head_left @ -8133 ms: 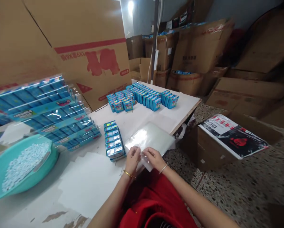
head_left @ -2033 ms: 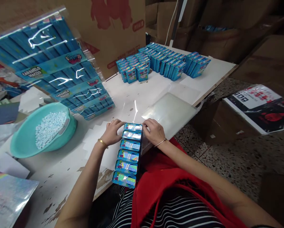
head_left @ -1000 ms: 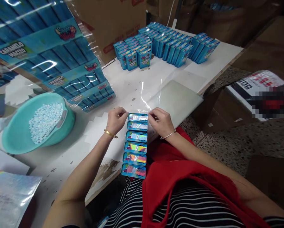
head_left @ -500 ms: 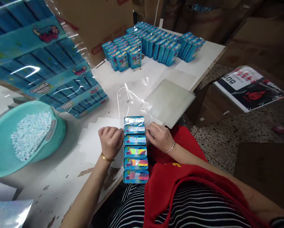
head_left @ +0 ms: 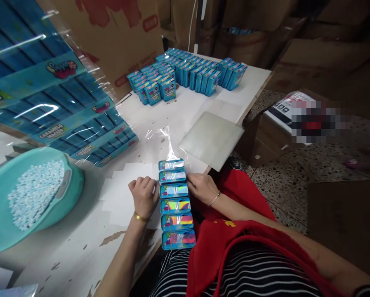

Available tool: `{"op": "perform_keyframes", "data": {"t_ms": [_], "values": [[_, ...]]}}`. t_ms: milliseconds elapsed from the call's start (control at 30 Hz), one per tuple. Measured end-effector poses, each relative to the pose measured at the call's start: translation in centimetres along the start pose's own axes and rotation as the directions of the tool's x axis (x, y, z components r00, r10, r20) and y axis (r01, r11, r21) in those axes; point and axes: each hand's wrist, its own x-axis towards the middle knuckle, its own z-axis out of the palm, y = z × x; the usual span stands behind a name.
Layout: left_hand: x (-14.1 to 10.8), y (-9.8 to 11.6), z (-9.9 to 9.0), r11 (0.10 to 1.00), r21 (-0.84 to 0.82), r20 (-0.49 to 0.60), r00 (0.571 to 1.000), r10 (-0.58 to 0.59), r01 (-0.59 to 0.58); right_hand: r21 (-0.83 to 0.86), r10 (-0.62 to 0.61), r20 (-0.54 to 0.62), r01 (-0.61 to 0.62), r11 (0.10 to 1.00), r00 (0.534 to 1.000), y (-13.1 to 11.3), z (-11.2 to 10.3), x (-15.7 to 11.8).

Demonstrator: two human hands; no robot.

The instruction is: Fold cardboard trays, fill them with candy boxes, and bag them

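Note:
A row of several small blue tins [head_left: 174,206] with shiny labels runs from the table edge toward the table middle. Clear plastic bag film [head_left: 169,144] wraps the far end of the row and spreads beyond it, glinting. My left hand [head_left: 144,194] is closed at the row's left side, fingers curled at the film's edge. On the opposite side my right hand [head_left: 202,187] pinches near the second and third tins, its fingertips against the film's side. The exact grip of both hands is partly hidden.
A turquoise tub [head_left: 76,181] of pale candies stands at left, beside a tall film-wrapped stack of blue packs [head_left: 67,95]. Grouped blue boxes [head_left: 185,70] fill the table's back. A flat translucent sheet [head_left: 212,140] lies right; a carton [head_left: 265,136] sits on the floor.
The view has shifted, so the table things appear lower and slightly left. My right fingers have straightened a little along the row's side; both hands remain beside the tins.

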Motion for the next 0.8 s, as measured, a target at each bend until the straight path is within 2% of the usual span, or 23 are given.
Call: {"op": "perform_keyframes", "data": {"t_ms": [67,200,333,400,533,700,800], "values": [[-0.9,-0.1,-0.4,1.0,-0.019,-0.001,1.0,-0.002,0.002,0.003,-0.067,-0.005,0.067,0.998,0.998,-0.1,0.2,-0.5],[-1.8,-0.3,-0.8,0.996,-0.038,-0.059,0.995,-0.08,0.078,0.017,-0.13,-0.028,0.131,0.991,0.991,-0.3,0.5,-1.2],[-2.8,-0.2,-1.6,0.999,-0.045,-0.08,0.997,0.008,-0.012,0.085,-0.283,-0.012,0.283,0.955,0.959,-0.6,0.5,-2.5],[-3.8,0.1,-2.2,0.996,-0.069,-0.06,0.997,0.051,-0.056,0.113,-0.303,-0.005,0.301,0.947,0.953,-0.6,0.3,-3.3],[-6.4,1.3,-3.5,0.988,-0.147,-0.004,0.999,0.051,-0.051,0.17,-0.348,0.024,0.339,0.925,0.937,-0.4,0.0,-4.7],[-9.5,3.6,-5.4,0.975,-0.215,0.081,0.994,0.077,-0.058,0.247,-0.463,0.12,0.426,0.871,0.878,-0.3,-0.4,-6.0],[-12.0,5.2,-5.9,0.963,-0.253,0.083,0.99,0.118,-0.094,0.3,-0.564,0.205,0.498,0.814,0.8,-0.1,-0.6,-6.6]]}}
